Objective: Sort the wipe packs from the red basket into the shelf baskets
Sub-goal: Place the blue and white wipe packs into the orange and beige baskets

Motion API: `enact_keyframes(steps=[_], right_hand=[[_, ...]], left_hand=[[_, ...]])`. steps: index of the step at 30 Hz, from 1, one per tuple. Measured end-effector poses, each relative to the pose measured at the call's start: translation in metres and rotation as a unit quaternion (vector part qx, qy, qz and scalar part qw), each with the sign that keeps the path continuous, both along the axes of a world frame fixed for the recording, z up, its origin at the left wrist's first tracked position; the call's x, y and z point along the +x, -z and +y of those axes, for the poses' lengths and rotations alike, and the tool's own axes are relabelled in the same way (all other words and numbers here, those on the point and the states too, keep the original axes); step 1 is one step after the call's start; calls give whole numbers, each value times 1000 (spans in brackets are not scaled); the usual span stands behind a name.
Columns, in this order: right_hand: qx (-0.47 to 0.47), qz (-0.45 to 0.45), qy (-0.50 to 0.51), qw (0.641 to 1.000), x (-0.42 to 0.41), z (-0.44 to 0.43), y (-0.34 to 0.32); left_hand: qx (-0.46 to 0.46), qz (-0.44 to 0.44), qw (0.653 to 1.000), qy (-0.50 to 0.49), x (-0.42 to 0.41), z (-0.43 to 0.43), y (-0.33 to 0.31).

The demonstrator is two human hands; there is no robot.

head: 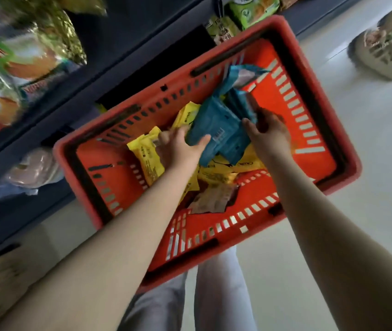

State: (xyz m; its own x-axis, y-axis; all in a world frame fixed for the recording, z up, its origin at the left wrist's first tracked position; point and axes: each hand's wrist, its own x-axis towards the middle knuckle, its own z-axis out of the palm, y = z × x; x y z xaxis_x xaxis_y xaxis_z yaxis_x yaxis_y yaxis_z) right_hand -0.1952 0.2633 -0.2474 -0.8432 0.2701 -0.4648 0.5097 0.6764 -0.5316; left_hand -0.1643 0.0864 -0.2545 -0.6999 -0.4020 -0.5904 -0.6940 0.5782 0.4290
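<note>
The red basket (309, 68) lies on the pale floor below me, beside the dark shelf. Inside it are several yellow wipe packs (146, 155), a brownish pack (210, 199) and several blue wipe packs (221, 125). My left hand (180, 146) grips the near left edge of the blue packs, thumb on top. My right hand (267, 132) holds their right side, fingers curled around the edge. Another blue pack (240, 76) sticks up behind them toward the basket's far wall.
The dark shelf unit (109, 58) runs along the left, with snack bags (18, 68) and wrapped goods (32, 168) on it. Green packets (252, 8) sit at the top. A pale basket of goods (388, 51) stands on the floor at the right. My legs (221, 295) are below the red basket.
</note>
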Motion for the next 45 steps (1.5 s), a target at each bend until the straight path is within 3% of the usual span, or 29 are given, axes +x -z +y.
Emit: enact_keyframes(steps=[8, 12, 15, 18, 22, 25, 27, 30, 32, 34, 37, 42, 45], right_hand=[[-41, 30, 31, 998, 3, 15, -16], [-132, 58, 83, 986, 17, 27, -55], [-261, 34, 176, 949, 41, 29, -106], [-417, 24, 208, 884, 65, 25, -176], [-532, 34, 185, 826, 83, 12, -291], [-591, 25, 160, 790, 91, -5, -357], [-607, 11, 126, 784, 91, -23, -395], [-606, -3, 59, 794, 90, -58, -446], [-619, -7, 43, 784, 91, -85, -476], [-657, -15, 28, 753, 95, -117, -501], [-692, -18, -12, 721, 106, -166, -530], [-696, 6, -31, 717, 124, -245, -549], [-694, 30, -20, 719, 133, -288, -554]], left_hand=[[-31, 42, 998, -17, 13, 10, -3], [85, 51, 991, -92, 26, 7, -33], [169, 47, 973, -152, 42, 2, -75], [278, 58, 935, -212, 64, -3, -146], [371, 73, 884, -276, 94, -18, -265], [464, 121, 808, -341, 113, -38, -342], [519, 154, 758, -364, 125, -54, -386], [553, 180, 710, -398, 141, -84, -436], [567, 193, 700, -389, 150, -104, -464], [582, 217, 694, -364, 159, -127, -486], [624, 253, 654, -344, 172, -166, -515], [698, 274, 597, -283, 192, -242, -540], [723, 275, 581, -252, 197, -285, -550]])
